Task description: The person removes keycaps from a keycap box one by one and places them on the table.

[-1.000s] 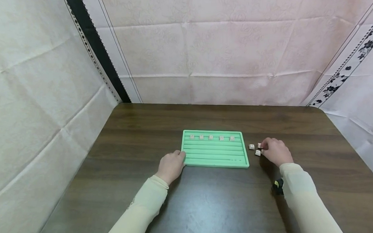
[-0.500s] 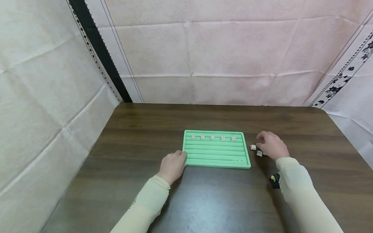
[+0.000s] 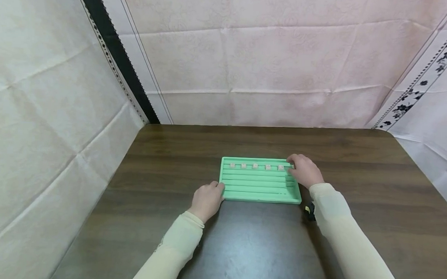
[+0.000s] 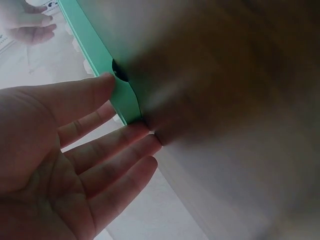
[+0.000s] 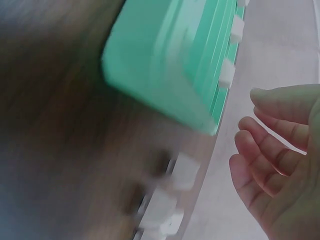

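Note:
A light green ridged tray (image 3: pixel 259 183) lies on the table, with small white tiles (image 3: pixel 254 166) spaced along its far row. My left hand (image 3: pixel 207 199) holds the tray's near left corner; the left wrist view shows the thumb on the front side and fingertips around the corner. My right hand (image 3: pixel 306 171) hovers at the tray's far right corner, close to the rightmost tile. In the right wrist view its fingers (image 5: pixel 247 145) are loosely bent with no tile showing between them. Several loose white tiles (image 5: pixel 160 206) lie right of the tray, hidden behind my hand in the head view.
The dark wooden table (image 3: pixel 193 142) reaches back to a hanging pale cloth (image 3: pixel 278 75), with more cloth on both sides. A small black and yellow device (image 3: pixel 310 210) sits at my right wrist.
My right hand has moved left, away from the loose tiles, to the tray's far right corner. My left hand keeps hold of the tray's corner.

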Demonstrator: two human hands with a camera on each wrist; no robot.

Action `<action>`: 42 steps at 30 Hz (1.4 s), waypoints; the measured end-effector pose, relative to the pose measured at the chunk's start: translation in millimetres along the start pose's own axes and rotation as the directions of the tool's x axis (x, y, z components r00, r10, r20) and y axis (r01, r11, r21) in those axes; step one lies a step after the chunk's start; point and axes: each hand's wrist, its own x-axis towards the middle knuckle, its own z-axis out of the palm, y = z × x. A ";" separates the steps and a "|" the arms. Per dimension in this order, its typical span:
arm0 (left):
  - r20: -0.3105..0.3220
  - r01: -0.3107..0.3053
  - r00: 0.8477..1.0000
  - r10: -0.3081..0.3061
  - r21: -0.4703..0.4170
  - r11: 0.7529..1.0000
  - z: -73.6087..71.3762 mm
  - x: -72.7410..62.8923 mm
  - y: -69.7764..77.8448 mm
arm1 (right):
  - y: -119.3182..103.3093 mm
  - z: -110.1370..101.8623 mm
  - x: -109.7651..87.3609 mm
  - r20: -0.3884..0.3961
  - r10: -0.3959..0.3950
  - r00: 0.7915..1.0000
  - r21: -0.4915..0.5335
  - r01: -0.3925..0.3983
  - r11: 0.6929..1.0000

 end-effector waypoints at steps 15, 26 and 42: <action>-0.022 0.000 1.000 0.000 -0.001 1.000 1.1 -0.5 0.1 | -15.8 17.1 15.0 0.048 -0.067 0.997 -0.040 0.069 0.997; -0.083 -0.025 0.996 0.027 0.024 0.999 3.4 -0.3 -2.0 | -15.0 26.3 17.2 0.035 -0.080 0.996 -0.068 0.082 0.994; -0.087 -0.030 0.996 0.033 0.042 0.999 4.4 0.0 -2.9 | -15.5 23.2 14.3 -0.007 -0.072 0.997 -0.026 0.072 0.997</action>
